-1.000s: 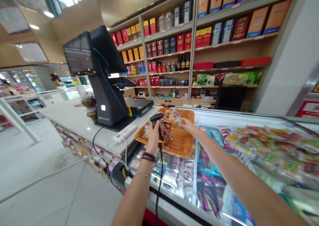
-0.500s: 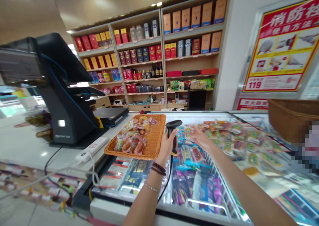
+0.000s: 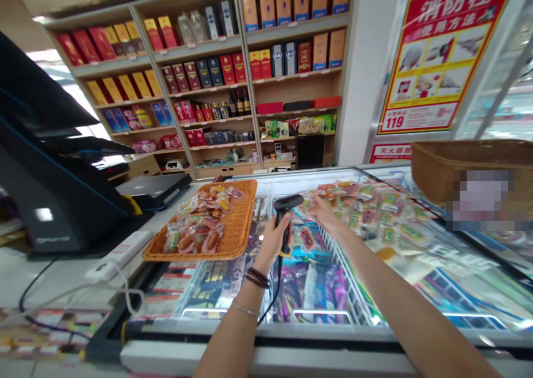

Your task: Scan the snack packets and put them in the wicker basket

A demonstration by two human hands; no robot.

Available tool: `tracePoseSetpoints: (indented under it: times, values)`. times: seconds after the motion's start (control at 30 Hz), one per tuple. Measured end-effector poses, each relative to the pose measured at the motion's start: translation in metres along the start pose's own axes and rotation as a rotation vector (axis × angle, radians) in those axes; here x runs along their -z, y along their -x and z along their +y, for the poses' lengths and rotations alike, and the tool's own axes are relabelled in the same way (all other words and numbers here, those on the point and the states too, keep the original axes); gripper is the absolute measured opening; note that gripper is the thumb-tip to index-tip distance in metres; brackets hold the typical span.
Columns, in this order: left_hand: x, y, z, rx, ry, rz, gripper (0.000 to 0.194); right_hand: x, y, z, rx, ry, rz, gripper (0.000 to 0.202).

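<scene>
My left hand (image 3: 271, 239) is wrapped around the handle of a black barcode scanner (image 3: 288, 202), its head pointing right and its cord hanging down. Just to the right, my right hand (image 3: 328, 216) pinches a small clear snack packet (image 3: 307, 205), blurred and partly hidden, in front of the scanner's head. Beside my left hand is an orange wicker tray (image 3: 237, 222) with several wrapped sausage-like snacks (image 3: 197, 236). More wrapped snacks (image 3: 366, 206) lie in a spread pile on the freezer's glass, beyond and to the right of my right hand.
Below my hands, a glass-topped freezer (image 3: 233, 342) holds bagged goods in white wire baskets. A dark checkout terminal (image 3: 62, 189) and a white power strip (image 3: 119, 256) stand on the left counter. A brown basket (image 3: 433, 172) sits at right. Shelves (image 3: 200, 106) of boxes stand behind.
The view has turned to the right, so the tray and terminal sit further left. Both hands stay close together, with the scanner still in the left and the packet in the right.
</scene>
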State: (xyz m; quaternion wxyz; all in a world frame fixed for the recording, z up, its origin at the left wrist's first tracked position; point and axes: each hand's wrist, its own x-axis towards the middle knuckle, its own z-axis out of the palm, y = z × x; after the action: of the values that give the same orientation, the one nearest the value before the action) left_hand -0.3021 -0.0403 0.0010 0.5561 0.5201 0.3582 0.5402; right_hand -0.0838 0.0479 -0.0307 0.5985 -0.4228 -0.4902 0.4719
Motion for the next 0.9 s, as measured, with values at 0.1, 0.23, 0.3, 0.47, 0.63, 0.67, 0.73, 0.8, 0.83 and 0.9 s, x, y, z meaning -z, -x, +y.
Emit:
tracePoseSetpoints:
  times: [0.1,0.23,0.3,0.47,0.63,0.67,0.73,0.8,0.83,0.9]
  values:
    - [0.001,0.002,0.006,0.015,0.004,-0.011,0.074,-0.004,0.002,-0.003,0.015,0.004,0.026,0.061]
    - [0.001,0.003,0.012,0.037,0.018,-0.014,0.074,-0.004,0.001,-0.001,0.05,0.034,0.009,0.063]
    - [0.001,0.004,0.014,0.054,0.025,-0.009,0.071,-0.004,-0.001,0.0,0.07,0.068,-0.007,0.064]
    - [0.0,0.004,0.015,0.051,0.038,-0.01,0.069,-0.007,0.0,-0.002,0.061,0.053,0.002,0.06]
    - [0.0,0.004,0.012,0.021,0.03,-0.023,0.074,-0.008,0.003,-0.005,0.033,0.006,-0.001,0.061]
    - [0.0,0.004,0.012,0.023,0.031,-0.019,0.073,-0.008,0.003,-0.005,0.022,0.005,-0.004,0.063]
    - [0.0,0.004,0.012,0.035,0.033,-0.006,0.07,-0.008,0.004,-0.006,0.015,0.016,-0.011,0.067]
    - [0.001,0.004,0.012,0.042,0.032,-0.001,0.069,-0.008,0.004,-0.008,0.024,0.03,-0.008,0.069]
    - [0.001,0.004,0.012,0.041,0.029,-0.006,0.07,-0.008,0.005,-0.009,0.023,0.034,0.0,0.068]
    - [0.002,0.004,0.01,0.03,0.016,-0.024,0.073,-0.009,0.005,-0.01,0.007,0.032,0.025,0.065]
